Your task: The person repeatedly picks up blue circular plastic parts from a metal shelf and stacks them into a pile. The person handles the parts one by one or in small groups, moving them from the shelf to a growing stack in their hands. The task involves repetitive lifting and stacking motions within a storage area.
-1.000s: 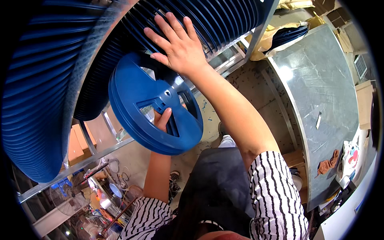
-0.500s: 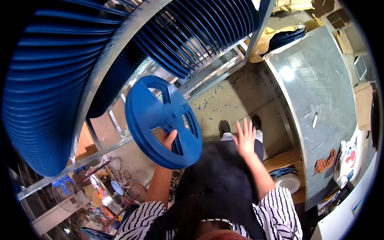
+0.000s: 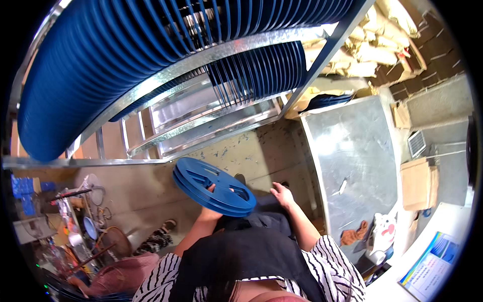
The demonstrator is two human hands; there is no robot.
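A blue plastic reel [image 3: 214, 183] with cut-out windows is in my left hand [image 3: 209, 213], tilted, in front of my black apron. Through one window a fingertip shows; the reel hides most of that hand. My right hand [image 3: 283, 195] holds nothing and hangs over the apron's right side, its fingers stretched out and apart. Rows of blue reels [image 3: 60, 95] stand on edge in the metal rack [image 3: 166, 65] ahead and to the left. A lower row of reels [image 3: 261, 70] sits beneath them, well away from my hands.
To my right stands a grey metal-topped table [image 3: 352, 151] with a brown cloth [image 3: 354, 233] and a small pale object. Pale sacks [image 3: 367, 50] are piled at the far right. Another person in pink [image 3: 123, 277] is at lower left, near clutter and a blue crate [image 3: 25, 187].
The view has turned to the right and tilted up. The reel is lower and flatter, still in my left hand. My right hand has drawn inward, its fingers less spread.
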